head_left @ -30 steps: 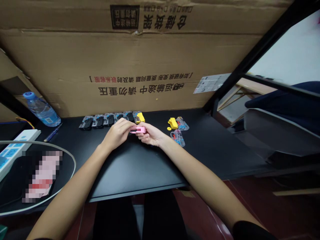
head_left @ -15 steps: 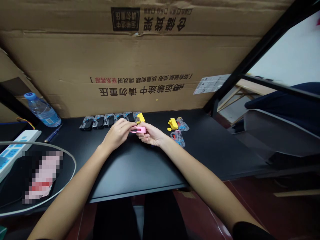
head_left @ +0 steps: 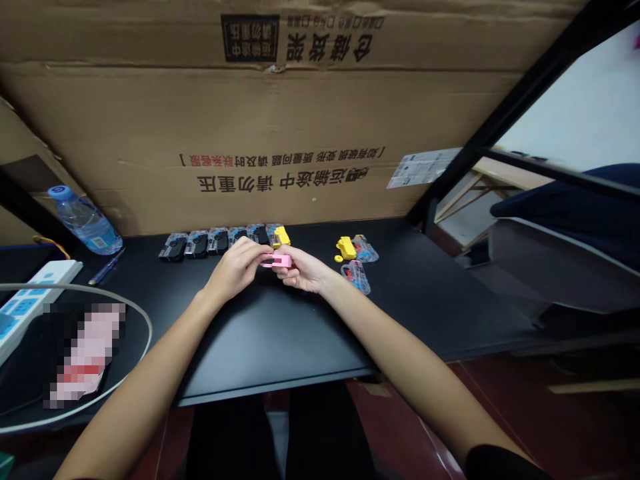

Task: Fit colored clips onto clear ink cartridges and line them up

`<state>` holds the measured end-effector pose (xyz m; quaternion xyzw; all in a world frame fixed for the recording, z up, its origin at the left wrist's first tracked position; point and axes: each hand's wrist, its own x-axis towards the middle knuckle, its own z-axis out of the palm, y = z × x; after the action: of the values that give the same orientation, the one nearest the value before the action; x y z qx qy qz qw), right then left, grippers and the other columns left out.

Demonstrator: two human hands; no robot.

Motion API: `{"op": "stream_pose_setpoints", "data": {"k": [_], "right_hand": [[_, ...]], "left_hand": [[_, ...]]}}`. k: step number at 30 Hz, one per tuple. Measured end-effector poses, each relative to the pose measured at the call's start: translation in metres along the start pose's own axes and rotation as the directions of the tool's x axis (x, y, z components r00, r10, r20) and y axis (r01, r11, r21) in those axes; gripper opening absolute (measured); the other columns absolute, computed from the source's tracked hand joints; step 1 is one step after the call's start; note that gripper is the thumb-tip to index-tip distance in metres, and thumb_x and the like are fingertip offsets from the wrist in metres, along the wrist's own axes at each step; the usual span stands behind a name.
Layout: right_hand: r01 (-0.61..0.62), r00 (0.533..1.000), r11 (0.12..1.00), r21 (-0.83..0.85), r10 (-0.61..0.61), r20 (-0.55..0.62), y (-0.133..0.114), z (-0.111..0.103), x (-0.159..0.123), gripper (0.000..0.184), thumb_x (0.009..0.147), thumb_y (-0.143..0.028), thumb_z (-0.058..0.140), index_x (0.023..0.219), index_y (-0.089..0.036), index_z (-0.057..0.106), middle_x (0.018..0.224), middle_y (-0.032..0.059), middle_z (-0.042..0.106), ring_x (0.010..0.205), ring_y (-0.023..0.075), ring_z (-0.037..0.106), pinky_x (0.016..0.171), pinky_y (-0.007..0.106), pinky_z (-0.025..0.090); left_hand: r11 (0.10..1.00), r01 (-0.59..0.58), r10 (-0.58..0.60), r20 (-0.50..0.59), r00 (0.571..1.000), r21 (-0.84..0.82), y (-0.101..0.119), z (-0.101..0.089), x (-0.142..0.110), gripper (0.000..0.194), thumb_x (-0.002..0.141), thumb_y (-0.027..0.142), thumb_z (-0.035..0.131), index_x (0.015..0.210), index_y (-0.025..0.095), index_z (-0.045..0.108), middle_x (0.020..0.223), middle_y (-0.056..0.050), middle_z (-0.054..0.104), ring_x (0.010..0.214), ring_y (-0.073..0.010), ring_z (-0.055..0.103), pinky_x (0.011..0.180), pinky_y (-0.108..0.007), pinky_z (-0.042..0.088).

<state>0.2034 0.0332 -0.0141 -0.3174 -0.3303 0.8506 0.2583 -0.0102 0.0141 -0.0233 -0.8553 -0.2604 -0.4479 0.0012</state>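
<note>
The left hand (head_left: 233, 270) and right hand (head_left: 305, 271) are curled closed, a pink plastic piece (head_left: 280, 261) being pinched between their fingers above the black desk (head_left: 280, 340). A row of dark blister packs (head_left: 210, 240) is lying just behind, and a yellow plastic piece (head_left: 345, 248) is lying to the right.

Your black sleeve (head_left: 505, 463) shows at the bottom edge of the view, ending in a plain cuff around your right arm (head_left: 405, 380), and a thin sliver of the same dark cloth shows at your left arm (head_left: 145, 380). Your left hand (head_left: 235, 267) and right hand (head_left: 305, 270) are bare and slim. Your legs (head_left: 230, 440) are covered by dark, matte trousers.
</note>
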Motion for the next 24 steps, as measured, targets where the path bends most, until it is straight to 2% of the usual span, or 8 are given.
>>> {"op": "stream_pose_setpoints", "data": {"k": [10,17,21,24], "right_hand": [[-0.005,1.000,1.000,0.026,0.004,0.031,0.000,0.006,-0.004,0.029,0.114,-0.030,0.040,0.089,-0.019,0.051,0.053,-0.0076,0.050,0.033,0.0027,0.031,0.034,0.009,0.040],[-0.012,0.999,0.999,0.040,0.010,0.037,-0.002,0.011,-0.005,0.028,0.112,-0.025,0.039,0.086,-0.019,0.051,0.052,-0.0068,0.049,0.034,0.0028,0.030,0.034,0.008,0.039],[0.027,1.000,0.999,0.022,-0.027,0.004,-0.002,0.008,-0.006,0.028,0.110,-0.027,0.047,0.084,-0.019,0.052,0.052,-0.0070,0.049,0.034,0.0027,0.030,0.034,0.009,0.038],[0.105,0.993,0.993,-0.060,-0.108,-0.041,0.001,0.007,-0.005,0.026,0.108,-0.032,0.057,0.085,-0.019,0.055,0.054,-0.0062,0.053,0.036,0.0035,0.034,0.037,0.011,0.044]], "left_hand": [[0.997,-0.041,0.040,0.023,0.999,0.071,0.004,-0.003,0.003,0.024,0.107,0.010,0.053,0.123,0.022,0.066,0.105,-0.009,0.075,0.095,-0.0224,0.061,0.087,-0.039,0.055],[0.996,-0.025,0.020,0.054,0.998,0.090,0.006,-0.002,0.002,0.028,0.107,0.006,0.045,0.122,0.020,0.065,0.108,-0.011,0.074,0.102,-0.0243,0.061,0.091,-0.041,0.056],[0.996,-0.001,-0.003,0.050,0.999,0.086,0.006,-0.003,0.002,0.025,0.109,0.014,0.049,0.124,0.022,0.068,0.111,-0.010,0.077,0.104,-0.0245,0.064,0.094,-0.043,0.057],[0.995,0.005,-0.009,0.035,0.999,0.101,0.006,-0.004,0.001,0.024,0.110,0.019,0.053,0.127,0.023,0.070,0.116,-0.010,0.079,0.105,-0.0244,0.066,0.094,-0.044,0.057]]}}
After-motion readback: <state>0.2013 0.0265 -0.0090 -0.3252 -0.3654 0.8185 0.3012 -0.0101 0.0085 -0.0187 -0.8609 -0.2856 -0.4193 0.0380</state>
